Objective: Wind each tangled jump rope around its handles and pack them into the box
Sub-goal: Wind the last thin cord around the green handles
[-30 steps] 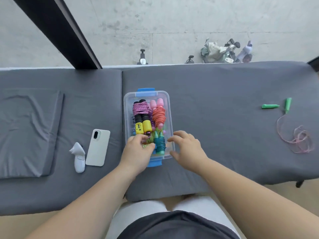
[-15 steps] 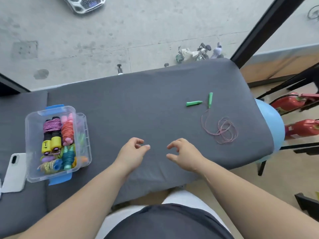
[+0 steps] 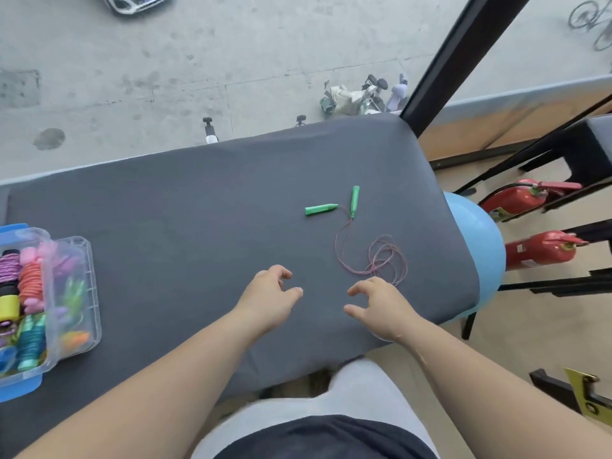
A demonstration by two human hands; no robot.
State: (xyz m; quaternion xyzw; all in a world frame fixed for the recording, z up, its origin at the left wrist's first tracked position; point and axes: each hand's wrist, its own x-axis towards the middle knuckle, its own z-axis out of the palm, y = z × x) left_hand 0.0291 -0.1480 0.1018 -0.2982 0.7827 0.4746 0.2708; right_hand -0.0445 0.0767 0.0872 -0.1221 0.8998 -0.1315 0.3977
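Note:
One loose jump rope lies on the grey mat: two green handles and a tangled pink cord coiled toward the mat's right side. My left hand and my right hand hover over the mat just in front of the cord, fingers loosely curled, holding nothing. My right hand's fingertips are close to the coil's near edge. The clear plastic box with blue latches sits at the far left, filled with several wound ropes in purple, orange, yellow, teal and pink.
The grey padded table ends just right of the cord. Past that edge are a blue ball, two red fire extinguishers and black frame bars. A window with a black post is behind the table.
My hands left the box and moved right toward the loose rope. The view swung right, so the box is now at the left edge and the phone is out of view.

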